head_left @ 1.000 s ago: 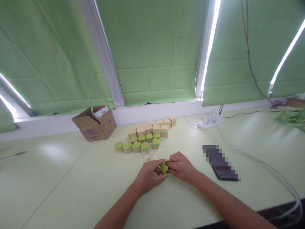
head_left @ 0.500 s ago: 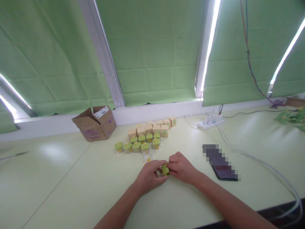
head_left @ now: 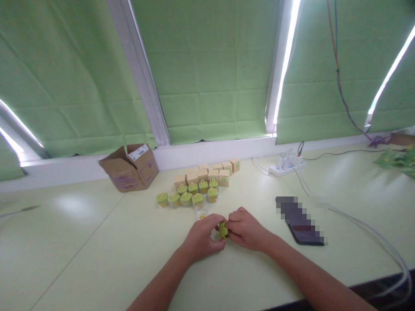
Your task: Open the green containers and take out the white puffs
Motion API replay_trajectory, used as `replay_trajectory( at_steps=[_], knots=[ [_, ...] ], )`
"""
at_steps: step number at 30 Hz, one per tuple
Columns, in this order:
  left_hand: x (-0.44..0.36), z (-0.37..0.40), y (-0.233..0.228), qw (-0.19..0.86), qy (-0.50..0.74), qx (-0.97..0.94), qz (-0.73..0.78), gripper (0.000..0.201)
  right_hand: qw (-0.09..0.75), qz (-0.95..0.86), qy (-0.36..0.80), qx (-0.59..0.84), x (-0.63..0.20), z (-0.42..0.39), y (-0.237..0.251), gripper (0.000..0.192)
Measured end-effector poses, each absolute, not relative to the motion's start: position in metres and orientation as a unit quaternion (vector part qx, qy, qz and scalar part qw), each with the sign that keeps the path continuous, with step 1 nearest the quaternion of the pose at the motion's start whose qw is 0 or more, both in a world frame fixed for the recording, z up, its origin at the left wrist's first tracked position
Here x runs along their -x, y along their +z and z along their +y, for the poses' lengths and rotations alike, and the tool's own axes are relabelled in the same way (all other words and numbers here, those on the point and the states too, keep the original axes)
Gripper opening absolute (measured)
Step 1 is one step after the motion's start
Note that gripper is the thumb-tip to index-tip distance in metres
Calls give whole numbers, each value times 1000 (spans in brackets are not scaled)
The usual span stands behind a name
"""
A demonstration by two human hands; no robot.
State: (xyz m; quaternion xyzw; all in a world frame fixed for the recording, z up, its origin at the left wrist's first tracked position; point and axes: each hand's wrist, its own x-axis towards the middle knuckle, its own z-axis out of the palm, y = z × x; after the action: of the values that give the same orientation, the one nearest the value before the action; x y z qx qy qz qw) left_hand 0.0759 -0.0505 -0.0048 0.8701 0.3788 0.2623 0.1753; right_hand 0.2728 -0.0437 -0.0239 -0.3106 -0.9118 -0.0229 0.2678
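Between my two hands is a small green lid (head_left: 223, 230), tipped on its side just above the table. My left hand (head_left: 205, 236) grips its edges with thumb and fingers. My right hand (head_left: 245, 229) has its fingertips pinched at the lid's right side; whether they hold a part of it or something smaller is hidden. Just beyond my left hand stands a clear lidless jar (head_left: 202, 214), partly covered by the hand. Behind it are several clear jars with green lids and yellow loops, such as the front jar (head_left: 197, 200).
Small tan boxes (head_left: 223, 178) stand in rows behind the jars. A brown carton (head_left: 129, 170) with open flaps is at back left. On the right lie a phone (head_left: 304, 233), a white power strip (head_left: 287, 166) and white cables (head_left: 366, 224). Green packaging (head_left: 395, 160) sits far right.
The green lid has shifted slightly left and turned a little in my hands. My left thumb and fingers are spread slightly wider around it. The other things stay put.
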Motion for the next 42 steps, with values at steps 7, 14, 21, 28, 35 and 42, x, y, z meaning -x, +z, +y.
replay_trajectory(
  at_steps=[7,14,21,28,35,42],
  knots=[
    [-75,-48,-11,161,298,-849,405,44,327,-885,61,325,-277,-45,-23,7],
    [-76,-48,-12,153,299,-849,409,39,347,-871,101,334,-277,-47,-21,7],
    [-72,-42,-18,142,309,-839,424,38,378,-858,85,337,-274,-49,-21,4],
    [-72,-41,-21,76,282,-851,437,40,478,-742,124,454,-294,-35,-18,10],
    [-75,-39,-25,23,230,-840,491,36,411,-714,103,557,-313,-18,-28,12],
    [-74,-33,-28,23,185,-825,534,40,296,-719,120,617,-315,-15,-34,15]
  ],
)
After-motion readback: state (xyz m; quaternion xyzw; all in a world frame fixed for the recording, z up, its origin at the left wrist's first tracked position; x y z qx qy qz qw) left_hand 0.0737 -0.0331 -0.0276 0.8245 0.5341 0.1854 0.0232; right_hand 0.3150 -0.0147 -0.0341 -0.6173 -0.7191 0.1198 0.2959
